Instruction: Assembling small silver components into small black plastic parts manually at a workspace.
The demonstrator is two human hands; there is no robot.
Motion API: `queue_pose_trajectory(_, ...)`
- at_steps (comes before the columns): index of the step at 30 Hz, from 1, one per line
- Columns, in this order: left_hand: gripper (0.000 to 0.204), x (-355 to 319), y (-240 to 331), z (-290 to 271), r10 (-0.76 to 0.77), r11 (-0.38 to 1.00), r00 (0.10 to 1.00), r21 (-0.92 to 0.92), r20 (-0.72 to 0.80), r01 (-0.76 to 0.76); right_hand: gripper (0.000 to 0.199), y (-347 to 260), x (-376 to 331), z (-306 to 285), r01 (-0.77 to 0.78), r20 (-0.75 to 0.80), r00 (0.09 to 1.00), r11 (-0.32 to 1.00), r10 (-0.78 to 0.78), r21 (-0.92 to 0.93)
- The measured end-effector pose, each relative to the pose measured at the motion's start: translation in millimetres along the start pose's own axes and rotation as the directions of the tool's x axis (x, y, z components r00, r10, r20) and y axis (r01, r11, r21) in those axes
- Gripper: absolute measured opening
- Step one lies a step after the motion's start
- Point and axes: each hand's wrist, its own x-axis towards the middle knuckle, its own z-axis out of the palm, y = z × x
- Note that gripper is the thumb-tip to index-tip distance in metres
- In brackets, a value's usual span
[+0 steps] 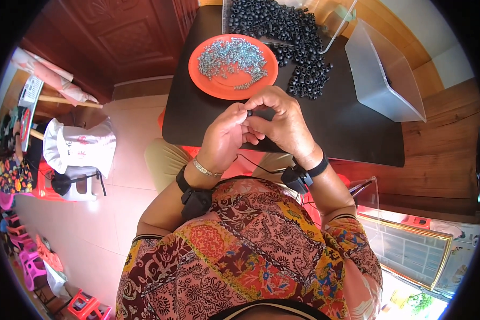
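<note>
My left hand [223,136] and my right hand [287,121] meet over the table's near edge, just below an orange plate [197,80]. A small black piece [249,113] sits between their fingertips, partly covered by them. My left thumb and fingers close on it from the left. The right index finger and thumb curve round to pinch it from the other side. Many small silvery coiled pieces, like springs [232,57], lie on the plate. To its right, small hollow black pieces [309,80] are heaped on the dark table [352,128].
A clear bin [226,21] of black pieces lies at the back, spilling onto the table. A translucent empty-looking bin [376,80] stands at right. Left on the floor, a white sack [82,144] rests by a stool; plastic stools [32,266] line the far left.
</note>
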Motion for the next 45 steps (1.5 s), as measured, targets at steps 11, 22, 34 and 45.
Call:
queue_pose_trajectory(11,0.031,-2.5,1.6,1.1,0.091,0.994,0.996,-0.060,0.011,-0.090,0.027,-4.3,-0.2,5.3,0.050,-0.040,0.998,0.997,-0.048,0.052)
queue_pose_trajectory(22,0.033,-0.8,-4.1,-12.7,0.109,0.992,0.993,-0.069,0.044,-0.106,0.023,-15.4,1.2,9.3,0.159,-0.059,0.980,0.931,-0.188,-0.330)
queue_pose_trajectory(34,0.029,-4.5,2.8,-7.7,0.125,0.992,0.991,-0.002,-0.047,-0.125,0.022,-16.7,8.6,4.1,0.176,0.028,0.984,0.937,-0.176,-0.300)
queue_pose_trajectory(45,0.031,-5.2,6.3,-25.4,0.130,0.985,0.980,-0.098,-0.152,-0.145,0.012,16.7,71.7,-19.0,0.284,0.224,0.956,0.778,-0.187,-0.561)
